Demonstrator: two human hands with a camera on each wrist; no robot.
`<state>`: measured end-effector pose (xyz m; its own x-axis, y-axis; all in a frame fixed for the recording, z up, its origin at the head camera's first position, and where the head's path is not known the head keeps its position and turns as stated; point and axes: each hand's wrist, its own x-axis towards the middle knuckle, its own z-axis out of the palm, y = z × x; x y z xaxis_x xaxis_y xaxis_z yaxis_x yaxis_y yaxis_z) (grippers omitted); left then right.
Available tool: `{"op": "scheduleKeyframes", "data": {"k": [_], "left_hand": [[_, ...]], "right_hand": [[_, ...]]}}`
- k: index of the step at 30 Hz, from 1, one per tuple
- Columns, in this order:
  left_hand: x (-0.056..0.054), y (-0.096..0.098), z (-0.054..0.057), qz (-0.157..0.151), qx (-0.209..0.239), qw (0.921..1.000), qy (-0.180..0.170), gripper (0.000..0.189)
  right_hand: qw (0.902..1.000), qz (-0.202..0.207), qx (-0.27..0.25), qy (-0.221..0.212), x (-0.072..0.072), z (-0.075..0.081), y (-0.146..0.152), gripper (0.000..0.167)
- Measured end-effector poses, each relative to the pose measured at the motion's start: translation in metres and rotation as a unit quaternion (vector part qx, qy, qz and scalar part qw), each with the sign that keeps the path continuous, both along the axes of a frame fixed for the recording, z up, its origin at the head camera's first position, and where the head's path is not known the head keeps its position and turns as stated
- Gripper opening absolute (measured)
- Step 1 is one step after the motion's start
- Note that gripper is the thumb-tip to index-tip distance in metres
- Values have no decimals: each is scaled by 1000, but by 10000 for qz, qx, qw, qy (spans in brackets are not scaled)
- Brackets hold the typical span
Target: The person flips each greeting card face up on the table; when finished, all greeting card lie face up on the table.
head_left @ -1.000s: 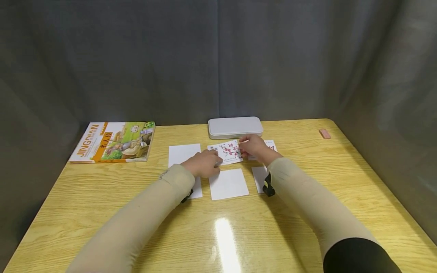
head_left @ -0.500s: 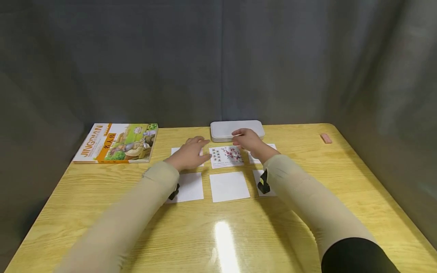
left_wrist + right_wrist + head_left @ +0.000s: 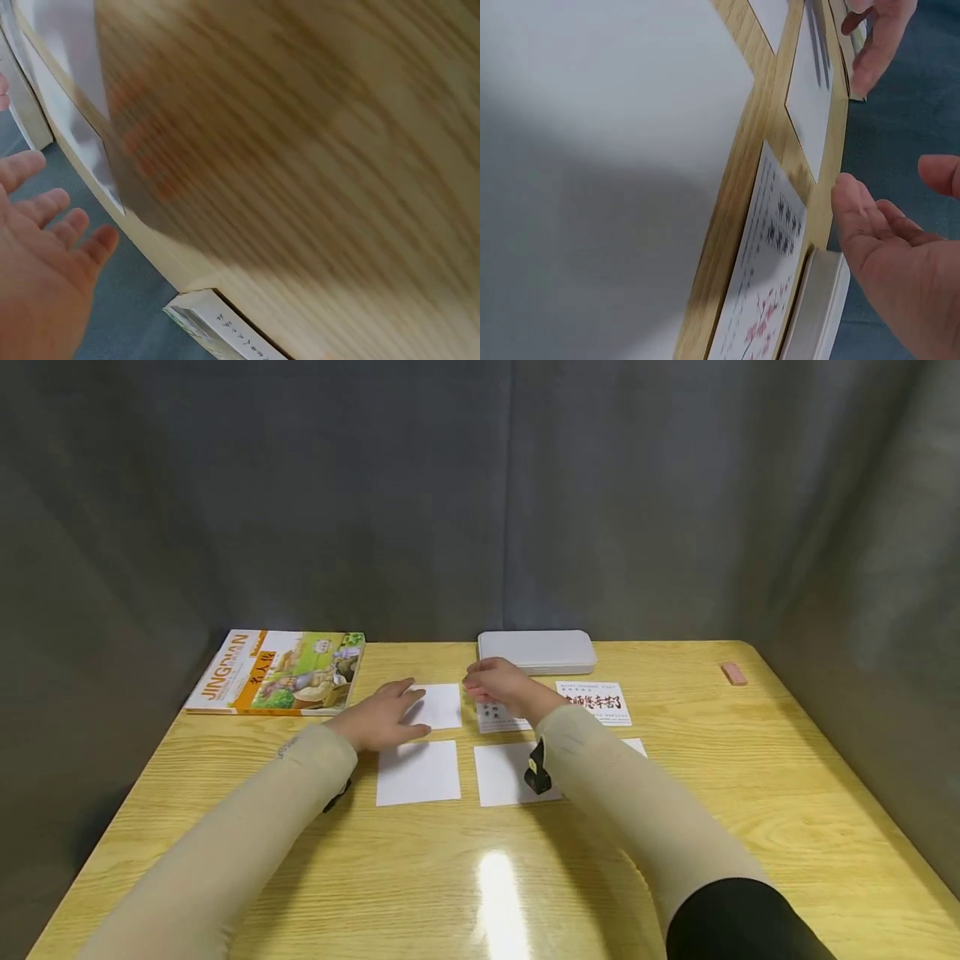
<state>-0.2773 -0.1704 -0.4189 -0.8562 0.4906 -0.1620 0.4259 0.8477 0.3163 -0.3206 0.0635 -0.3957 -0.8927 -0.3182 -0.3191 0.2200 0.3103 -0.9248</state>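
Observation:
My left hand (image 3: pixel 380 718) is over the left end of a blank white card (image 3: pixel 444 706) in the back row, fingers spread and holding nothing. Just above the blossom card (image 3: pixel 501 720), printed with pink flowers and dark characters, my right hand (image 3: pixel 507 685) hovers with nothing gripped. In the right wrist view its fingers (image 3: pixel 855 217) are extended, and the whole blossom card (image 3: pixel 769 247) lies on the table. To the right lies a card with red lettering (image 3: pixel 600 703). Two blank cards, one left (image 3: pixel 417 774) and one middle (image 3: pixel 498 772), make up the front row with a third, mostly hidden behind my right sleeve.
A flat white case (image 3: pixel 536 652) stands behind the cards against the dark curtain (image 3: pixel 375 510). At the back left lies an illustrated book (image 3: pixel 277 675). A small pink block (image 3: pixel 733 673) sits near the table's right edge.
Both hands have let go of the blossom card, which now lies straighter. My left hand has moved left to the blank card, and my right hand has shifted left too.

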Motion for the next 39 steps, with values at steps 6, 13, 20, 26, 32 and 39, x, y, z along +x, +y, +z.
{"op": "scheduleKeyframes", "data": {"k": [6,13,20,26,32,39], "left_hand": [[1,-1,-5,-225,-32,9997,-88,82],[4,1,-6,-265,-243,9986,-390,77],[1,1,-5,-208,-153,9989,-382,75],[2,1,-6,-115,58,9991,-412,70],[3,4,-6,-100,98,9995,-281,67],[1,6,-5,43,169,9994,-290,66]], "right_hand": [[9998,125,172,-69,1,-8,-10,48],[9994,38,316,-140,4,-13,-16,40],[9991,-290,320,-54,3,-10,-21,27],[9954,-881,-343,-171,5,-8,-27,35],[9964,-839,-74,67,8,-11,-29,39],[9989,-376,269,-7,9,-8,-28,31]]}}
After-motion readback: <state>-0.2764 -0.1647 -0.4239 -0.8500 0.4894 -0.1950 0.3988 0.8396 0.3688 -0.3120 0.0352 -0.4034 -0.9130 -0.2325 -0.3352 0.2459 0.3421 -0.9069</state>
